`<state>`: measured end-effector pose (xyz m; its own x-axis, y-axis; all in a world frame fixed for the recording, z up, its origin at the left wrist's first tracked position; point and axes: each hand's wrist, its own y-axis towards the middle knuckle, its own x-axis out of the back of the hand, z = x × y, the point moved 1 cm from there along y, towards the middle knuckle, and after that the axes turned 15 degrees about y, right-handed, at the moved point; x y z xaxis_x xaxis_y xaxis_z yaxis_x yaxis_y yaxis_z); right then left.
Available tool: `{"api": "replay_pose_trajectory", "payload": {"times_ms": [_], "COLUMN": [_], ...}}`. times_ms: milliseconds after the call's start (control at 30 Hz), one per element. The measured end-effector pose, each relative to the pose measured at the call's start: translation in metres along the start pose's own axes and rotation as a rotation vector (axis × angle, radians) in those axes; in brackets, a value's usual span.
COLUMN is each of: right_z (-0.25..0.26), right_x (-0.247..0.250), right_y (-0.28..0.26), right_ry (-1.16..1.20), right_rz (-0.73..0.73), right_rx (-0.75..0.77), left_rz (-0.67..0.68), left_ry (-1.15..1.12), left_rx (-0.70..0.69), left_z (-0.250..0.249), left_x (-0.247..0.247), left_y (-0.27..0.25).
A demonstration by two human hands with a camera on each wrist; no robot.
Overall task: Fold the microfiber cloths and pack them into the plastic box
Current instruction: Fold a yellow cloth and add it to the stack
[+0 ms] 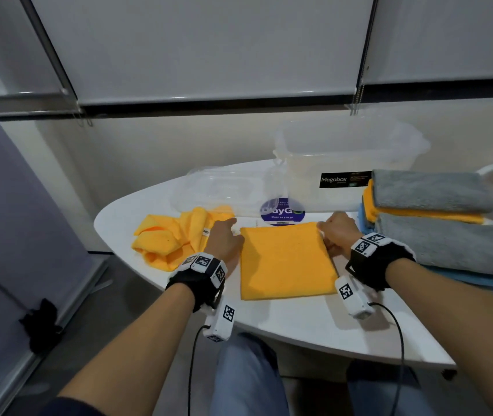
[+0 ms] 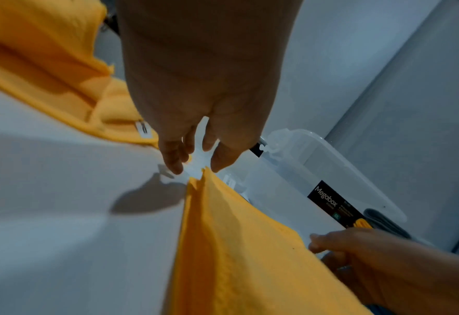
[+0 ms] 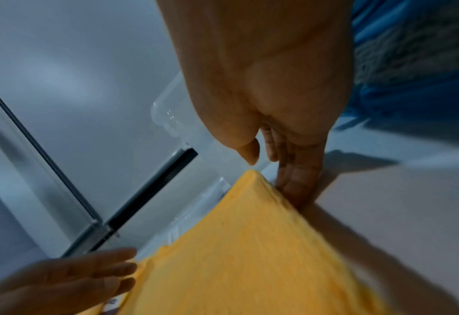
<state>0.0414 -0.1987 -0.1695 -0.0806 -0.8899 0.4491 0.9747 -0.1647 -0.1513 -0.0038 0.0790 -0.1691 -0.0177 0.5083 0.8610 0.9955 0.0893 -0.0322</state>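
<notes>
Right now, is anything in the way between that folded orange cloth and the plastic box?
Nothing visible blocks it. The folded orange cloth lies flat between both hands, and the box stands open behind it, its lid off to the left. Only a flat round sticker lies on the table between them.

Folded cloth centre of frame: plain orange-yellow. Crumpled cloth left of it: same orange-yellow, small white tag with black print. Tabletop: plain white. Plastic box upper centre: clear, frosted, black label with white "Megabox" lettering. Lid upper left of box: clear. Round sticker on tabletop: dark blue, white text, green accent. Cloth stack right: grey on top, orange-yellow, grey, light blue at the bottom. Wristbands: black, with white blocks carrying black-and-white square marker patterns. Trousers bottom centre: light blue denim.
</notes>
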Motion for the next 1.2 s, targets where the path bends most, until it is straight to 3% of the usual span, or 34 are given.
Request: {"api": "replay_pose_trajectory", "payload": {"times_ms": [67,167,233,367,433,500,633,800,933,1100,1200], "right_z": [0.012,0.035,0.046,0.043,0.034,0.024,0.003,-0.014,-0.016,0.004,0.005], "right_x": [0.014,0.027,0.029,0.02,0.017,0.017,0.013,0.003,0.003,0.024,0.022], "right_y": [-0.012,-0.035,-0.055,-0.092,-0.102,-0.107,-0.11,-0.111,-0.114,-0.099,-0.088], "right_ry": [0.028,-0.048,-0.065,-0.216,-0.362,-0.497,-0.708,-0.808,-0.813,-0.353,-0.19], "right_rz": [-0.018,-0.019,0.077,0.412,0.492,0.532,0.546,0.474,0.416,0.474,0.439], "right_rx": [0.024,0.259,0.382,0.506,0.521,0.475,0.398,0.512,0.58,0.447,0.343], "left_rz": [-0.068,-0.161,-0.166,0.032,0.169,0.273,0.341,0.329,0.265,0.178,0.182], "left_ry": [0.014,0.01,0.02,0.159,0.251,0.383,0.657,0.715,0.592,0.151,-0.053], "left_rx": [-0.019,-0.113,-0.226,-0.448,-0.502,-0.523,-0.558,-0.567,-0.509,-0.35,-0.237], "left_z": [0.007,0.0,-0.014,-0.036,-0.04,-0.041,-0.037,-0.032,-0.019,-0.01,-0.001], "left_x": [0.008,0.015,0.015,0.005,0.001,-0.002,-0.008,-0.014,-0.012,0.003,0.004], "left_y": [-0.003,-0.019,-0.035,-0.067,-0.079,-0.087,-0.091,-0.096,-0.09,-0.079,-0.069]}}
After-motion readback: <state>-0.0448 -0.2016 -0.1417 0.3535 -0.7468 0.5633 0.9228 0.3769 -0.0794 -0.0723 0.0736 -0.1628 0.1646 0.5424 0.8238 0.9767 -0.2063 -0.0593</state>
